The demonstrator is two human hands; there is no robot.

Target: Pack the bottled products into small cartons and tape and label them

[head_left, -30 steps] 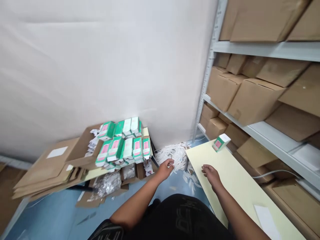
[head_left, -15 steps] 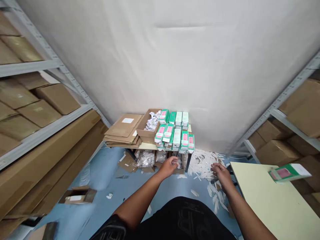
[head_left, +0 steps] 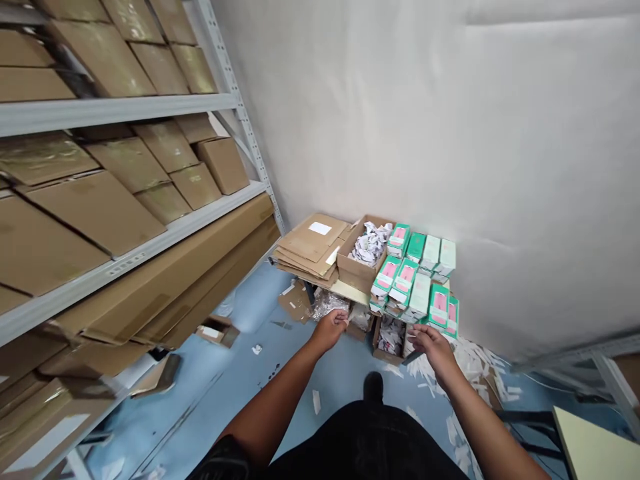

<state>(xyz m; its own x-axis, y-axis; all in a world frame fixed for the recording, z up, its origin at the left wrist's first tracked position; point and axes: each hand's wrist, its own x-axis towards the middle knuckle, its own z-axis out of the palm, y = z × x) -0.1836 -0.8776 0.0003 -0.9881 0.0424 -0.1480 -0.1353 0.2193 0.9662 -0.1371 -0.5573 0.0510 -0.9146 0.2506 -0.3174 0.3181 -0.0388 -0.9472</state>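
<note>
My left hand [head_left: 330, 331] hangs over the floor in front of the table, its fingers loosely curled and nothing plainly held. My right hand [head_left: 433, 344] is held near the table's front right corner, fingers bent and a little apart, with no object visible in it. Just beyond it stand several green and white boxes with pink pictures [head_left: 401, 284], grouped and partly stacked on the low table [head_left: 352, 291]. An open carton [head_left: 357, 267] filled with crumpled paper stands left of them. Flattened cardboard [head_left: 305, 242] is piled at the table's left end.
Under the table are a carton of paper scraps [head_left: 391, 335] and clear plastic wrap [head_left: 330, 303]. Paper strips [head_left: 473, 360] litter the blue floor at right. A tall shelf rack [head_left: 200, 217] full of cartons lines the left. A pale tabletop [head_left: 595, 443] shows at lower right.
My view has swung left, so the table appears further right and more of the left rack shows. The single box on the pale tabletop has left the view. Both hands stay apart.
</note>
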